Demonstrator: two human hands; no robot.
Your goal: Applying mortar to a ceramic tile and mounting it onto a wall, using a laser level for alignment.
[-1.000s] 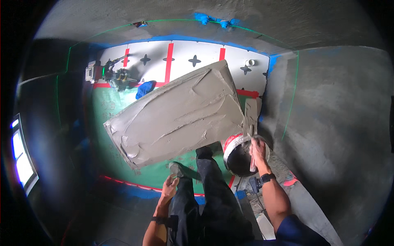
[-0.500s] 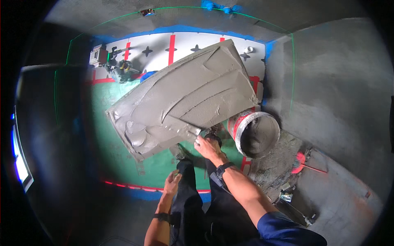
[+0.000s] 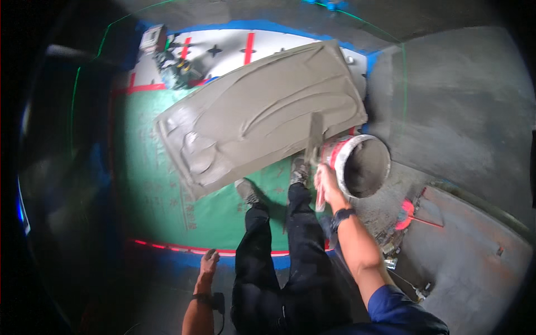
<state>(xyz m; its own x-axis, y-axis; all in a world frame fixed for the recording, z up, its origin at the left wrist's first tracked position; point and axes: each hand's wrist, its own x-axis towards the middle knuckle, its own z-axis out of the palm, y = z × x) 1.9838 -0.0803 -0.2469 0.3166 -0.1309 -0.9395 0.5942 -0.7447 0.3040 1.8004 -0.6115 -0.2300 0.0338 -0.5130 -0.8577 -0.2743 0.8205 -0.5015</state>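
Note:
My right hand (image 3: pixel 326 181) is closed around the handle of a trowel (image 3: pixel 315 131). Its flat, mortar-smeared blade points away from me, overlapping the near right edge of a large rectangular slab (image 3: pixel 262 103). Grey wet mortar coats the slab, with curved ridges across the middle and a shinier, lumpy patch at the left end. Right beside that hand stands a white-rimmed bucket (image 3: pixel 383 153) with grey mortar inside. My left hand (image 3: pixel 209 261) hangs low at the left, away from the slab, its fingers loosely curled and nothing visible in it.
Green sheeting (image 3: pixel 145 184) with red tape edges covers the floor under the slab. A boxy device (image 3: pixel 153 39) and a plastic-wrapped bundle (image 3: pixel 176 72) are at the far left. A red brush (image 3: pixel 405 215) lies right of my arm. My shoes (image 3: pixel 247 191) are close to the slab's near edge.
My right hand has moved the trowel rightward from the slab's near middle to beside the bucket, and the blade has turned. My left hand has dropped lower and left. The whole view has shifted.

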